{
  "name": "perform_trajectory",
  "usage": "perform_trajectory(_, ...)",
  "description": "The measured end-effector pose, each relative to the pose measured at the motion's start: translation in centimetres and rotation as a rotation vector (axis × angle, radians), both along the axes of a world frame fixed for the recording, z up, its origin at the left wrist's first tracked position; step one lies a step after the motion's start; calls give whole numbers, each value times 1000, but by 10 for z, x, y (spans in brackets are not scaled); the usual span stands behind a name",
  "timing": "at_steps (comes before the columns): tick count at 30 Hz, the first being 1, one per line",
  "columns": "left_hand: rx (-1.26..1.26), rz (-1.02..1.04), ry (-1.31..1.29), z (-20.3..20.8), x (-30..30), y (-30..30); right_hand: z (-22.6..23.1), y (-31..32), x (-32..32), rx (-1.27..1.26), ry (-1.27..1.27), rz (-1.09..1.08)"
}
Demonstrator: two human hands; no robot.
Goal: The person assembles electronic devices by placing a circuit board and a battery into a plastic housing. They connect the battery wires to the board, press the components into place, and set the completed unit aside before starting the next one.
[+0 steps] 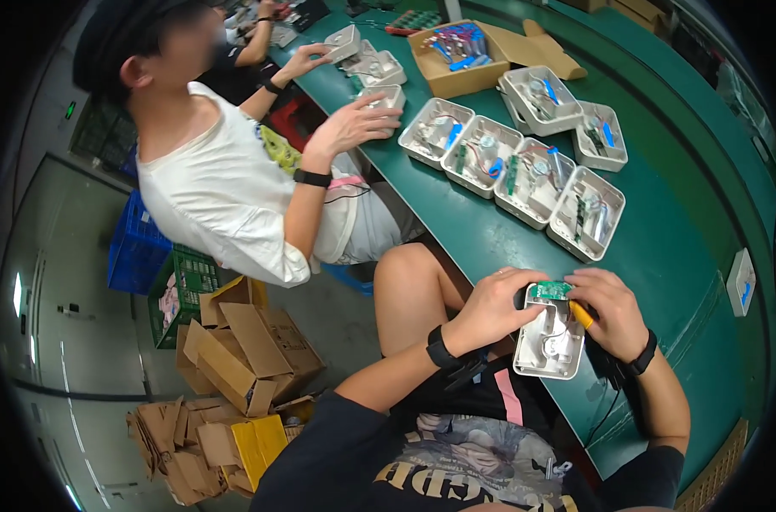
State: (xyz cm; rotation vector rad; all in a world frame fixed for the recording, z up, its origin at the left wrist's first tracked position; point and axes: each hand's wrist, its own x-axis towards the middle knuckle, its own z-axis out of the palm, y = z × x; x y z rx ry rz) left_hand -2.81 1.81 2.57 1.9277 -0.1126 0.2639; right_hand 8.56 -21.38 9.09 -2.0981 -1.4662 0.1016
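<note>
Flattened cartons (183,448) on the floor, far left. Co-worker in white shirt (217,188) next. Four open white housings (525,200) in a row on the green tabletop (661,247). Left hand (499,303) grasping the held housing (548,346) by its far-left corner, at the near tabletop edge. Green board (548,291) at housing's far end. Right hand (612,311) gripping a yellow item (582,315), fingertips by the board.

Green worktop (661,213) across the right half; directly on it, open white casings (537,192) and cardboard box (456,83) upper centre, lone casing (739,280) far right.
</note>
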Motion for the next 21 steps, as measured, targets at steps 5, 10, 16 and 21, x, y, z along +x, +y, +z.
perform_trajectory(5,9,65,51,-3,-5,6,-7,4,5,5,73,56)
perform_trajectory(10,93,9,50,2,3,6,-6,4,-8,-44,60,-56)
perform_trajectory(16,168,-5,-54,-2,-2,2,-4,0,-27,-71,-23,-113)
perform_trajectory(21,163,-41,-94,-2,-2,1,1,-3,-31,-137,-47,-111)
